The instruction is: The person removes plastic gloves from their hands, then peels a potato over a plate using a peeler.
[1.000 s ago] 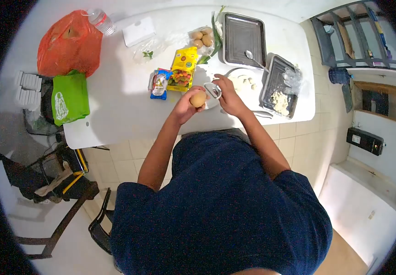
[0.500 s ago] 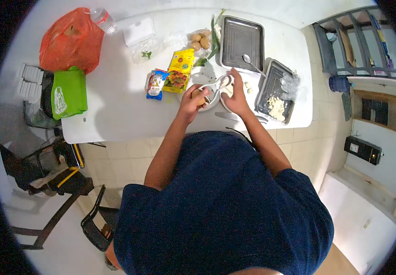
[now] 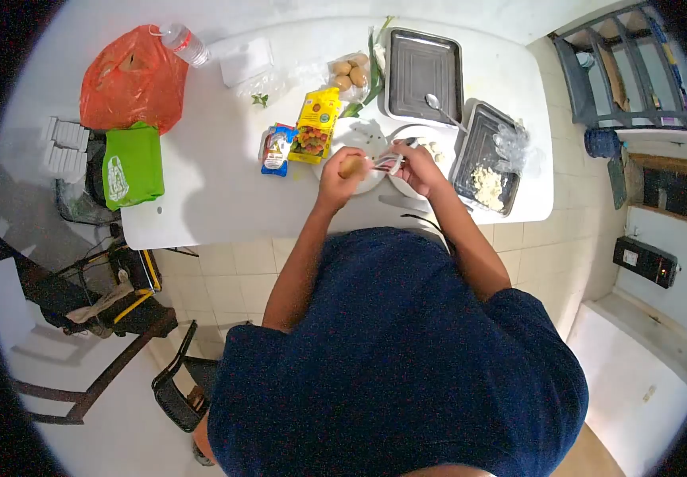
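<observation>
My left hand [image 3: 339,180] is wrapped round a brown, round potato-like item [image 3: 351,166], above a white plate [image 3: 371,137]. Close beside it on the right, my right hand [image 3: 421,168] grips a white-handled tool [image 3: 390,161], whose end is blurred and points toward the brown item. A second white plate [image 3: 409,132] with small pale pieces [image 3: 436,150] lies partly under my right hand. Left of the plates are a yellow packet [image 3: 315,126] and a blue and white packet [image 3: 278,150].
Behind lie a bag of brown items [image 3: 350,75], green stalks [image 3: 374,75] and a dark tray [image 3: 424,75] with a spoon [image 3: 433,102]. Another tray [image 3: 465,171] at right holds pale crumbled food [image 3: 487,188]. An orange bag [image 3: 133,87], green bag [image 3: 133,168] and bottle [image 3: 187,46] stand at left.
My right hand has changed its grip on the white tool, which now sits lower between my hands. My left hand still holds the brown item, and the whole view has shifted slightly.
</observation>
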### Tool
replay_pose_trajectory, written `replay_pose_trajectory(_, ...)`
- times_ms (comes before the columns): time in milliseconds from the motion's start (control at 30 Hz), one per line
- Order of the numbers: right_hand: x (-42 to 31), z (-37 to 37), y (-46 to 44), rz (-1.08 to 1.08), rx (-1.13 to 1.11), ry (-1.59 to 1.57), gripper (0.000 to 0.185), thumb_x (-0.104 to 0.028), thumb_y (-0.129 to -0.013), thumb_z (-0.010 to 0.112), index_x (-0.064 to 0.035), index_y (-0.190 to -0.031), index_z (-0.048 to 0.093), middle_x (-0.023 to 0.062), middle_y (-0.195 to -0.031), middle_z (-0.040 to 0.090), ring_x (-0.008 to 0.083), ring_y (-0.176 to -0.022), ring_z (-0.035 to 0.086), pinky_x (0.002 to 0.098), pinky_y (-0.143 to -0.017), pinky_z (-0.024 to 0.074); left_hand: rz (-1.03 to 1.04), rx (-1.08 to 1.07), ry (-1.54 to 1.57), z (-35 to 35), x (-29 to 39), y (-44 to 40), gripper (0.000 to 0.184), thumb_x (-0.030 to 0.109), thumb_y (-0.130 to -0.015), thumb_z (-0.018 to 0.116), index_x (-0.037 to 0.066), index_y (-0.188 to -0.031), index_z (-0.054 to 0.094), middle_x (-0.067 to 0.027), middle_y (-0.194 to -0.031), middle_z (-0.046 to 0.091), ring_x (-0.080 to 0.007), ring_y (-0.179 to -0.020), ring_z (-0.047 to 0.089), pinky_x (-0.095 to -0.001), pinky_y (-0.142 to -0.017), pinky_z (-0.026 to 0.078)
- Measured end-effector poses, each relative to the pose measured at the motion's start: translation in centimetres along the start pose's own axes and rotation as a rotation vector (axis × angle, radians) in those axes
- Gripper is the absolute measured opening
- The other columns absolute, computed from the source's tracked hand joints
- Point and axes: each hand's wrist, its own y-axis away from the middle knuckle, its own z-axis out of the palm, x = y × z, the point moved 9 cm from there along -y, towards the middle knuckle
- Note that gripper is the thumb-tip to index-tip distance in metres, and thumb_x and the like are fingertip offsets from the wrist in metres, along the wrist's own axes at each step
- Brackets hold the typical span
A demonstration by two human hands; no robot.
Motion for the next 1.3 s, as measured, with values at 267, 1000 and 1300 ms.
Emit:
replay_pose_trajectory(267,-0.3,1.0,-1.1,-0.079,-0.103,-0.279,0.016,-0.012,-0.1,0.053,-0.0117,-0.114,0.045,0.0177,-0.105,0.067,0.0233,-0.086,0.068,0.03,-0.071,0.0601,-0.485,0.133,0.513,-0.3,-7.0,1.4,0.045,0.046,-0.103,0.041,0.004,-0.114,0.054,-0.0107,-0.091,0.062,-0.025,-0.072,0.069,-0.0327,-0.059,0.052)
replay_pose_trajectory(1000,-1.6,7.2,0.3,-0.471,-0.046,0.271,0.047,-0.001,-0.081,0.078,-0.0069,-0.117,0.048,0.0075,-0.096,0.067,0.0111,-0.078,0.061,0.0269,-0.068,0.0501,-0.421,0.187,0.496,-0.7,-4.9,0.6,0.071,0.07,-0.098,0.015,0.012,-0.116,0.05,-0.0054,-0.084,0.063,-0.0119,-0.065,0.057,-0.024,-0.048,0.04)
replay_pose_trajectory(1300,-0.8,7.3,0.8,-0.431,-0.003,0.42,0.033,-0.007,-0.084,0.078,-0.0038,-0.109,0.057,-0.0012,-0.07,0.063,0.0028,-0.049,0.048,0.02,-0.04,0.0314,-0.533,0.35,0.467,-1.6,-6.5,1.3,0.081,0.079,-0.092,0.01,0.013,-0.106,0.054,-0.0025,-0.074,0.06,-0.0121,-0.054,0.052,-0.0242,-0.044,0.038)
